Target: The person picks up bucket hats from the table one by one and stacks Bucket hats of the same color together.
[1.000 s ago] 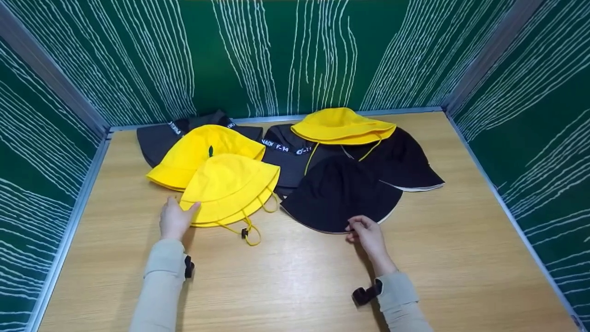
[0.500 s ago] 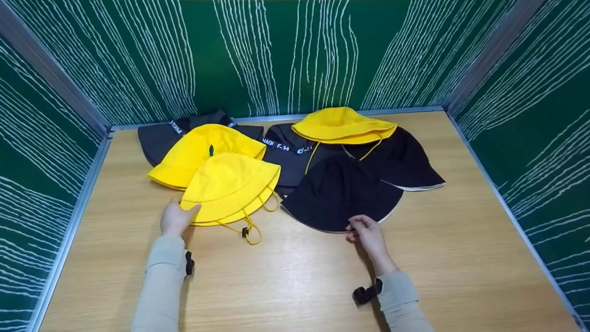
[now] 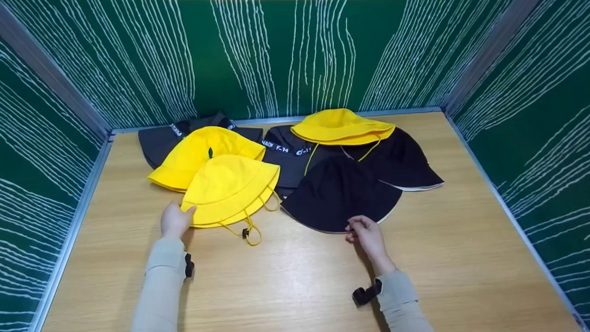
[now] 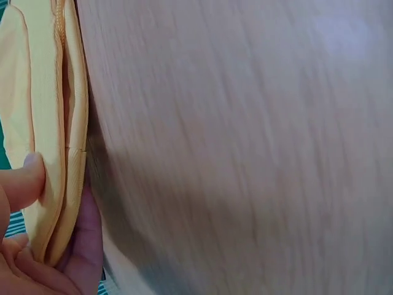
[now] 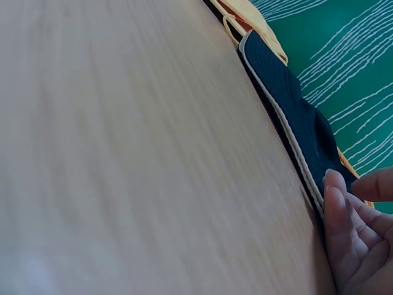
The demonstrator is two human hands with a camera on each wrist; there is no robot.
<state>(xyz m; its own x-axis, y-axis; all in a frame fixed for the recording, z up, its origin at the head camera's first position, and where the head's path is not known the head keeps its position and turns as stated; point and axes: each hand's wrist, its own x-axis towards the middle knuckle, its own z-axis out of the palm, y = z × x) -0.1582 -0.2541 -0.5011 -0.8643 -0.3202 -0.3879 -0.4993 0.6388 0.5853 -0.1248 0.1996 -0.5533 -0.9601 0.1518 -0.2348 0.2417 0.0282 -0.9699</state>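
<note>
Wooden tabletop [image 3: 286, 286] below, my left hand [image 3: 175, 222] pinches a yellow hat [image 3: 230, 189] — thumb nearer its edge than before — my right hand [image 3: 368, 237] bent at a black hat [image 3: 341, 196], grip unclear.

Table's [image 3: 295, 295] a light wood-grain top with a shiny glare patch. Green back wall [image 3: 281, 55], plus a matching left wall [image 3: 32, 161] and right wall [image 3: 530, 143], all covered in wobbly white lines. Greyish corner posts [image 3: 491, 53] at the back, and skinny metal rails [image 3: 510, 212] hugging the table's edges.
</note>
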